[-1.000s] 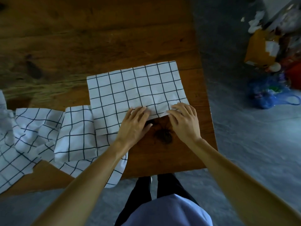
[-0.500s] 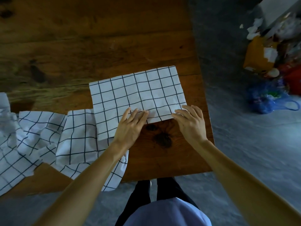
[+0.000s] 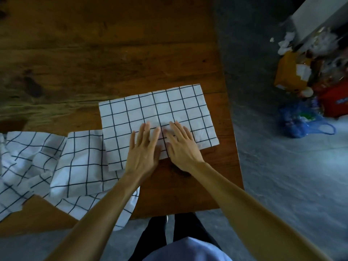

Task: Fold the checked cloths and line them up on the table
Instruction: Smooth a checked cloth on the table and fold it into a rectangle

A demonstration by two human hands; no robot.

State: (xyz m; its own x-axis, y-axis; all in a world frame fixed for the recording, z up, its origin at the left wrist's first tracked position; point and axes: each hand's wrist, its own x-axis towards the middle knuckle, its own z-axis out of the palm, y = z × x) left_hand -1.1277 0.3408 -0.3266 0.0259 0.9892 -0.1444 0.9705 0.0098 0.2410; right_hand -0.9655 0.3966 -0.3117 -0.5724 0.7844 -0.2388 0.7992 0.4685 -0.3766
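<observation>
Folded checked cloth (image 3: 156, 117) lying flat on the wooden tabletop (image 3: 113, 53), near its 3 o'clock edge. Left hand (image 3: 143, 151) and right hand (image 3: 181, 146) rest side by side on the cloth's near edge, at its 6 o'clock side; the fingers of both are straight and spread, pressing down and clasping nothing. The palms overhang onto bare wood. At 9 o'clock, touching and partly under the folded piece, lies a rumpled heap of unfolded checked cloths (image 3: 56, 162), one corner hanging over the near table edge. On the floor at 2 o'clock sits unrelated clutter, including a blue plastic bag (image 3: 301, 125).

Judged risks: the folded cloth sits askew to the table edge, so a further fold made from here may come out crooked. Pressure concentrated at the middle could leave the outer corners lifted or the layers shifted. Dragging the folded piece toward 9 o'clock could catch the heap, and the overhanging corner could pull loose cloths to the floor.
</observation>
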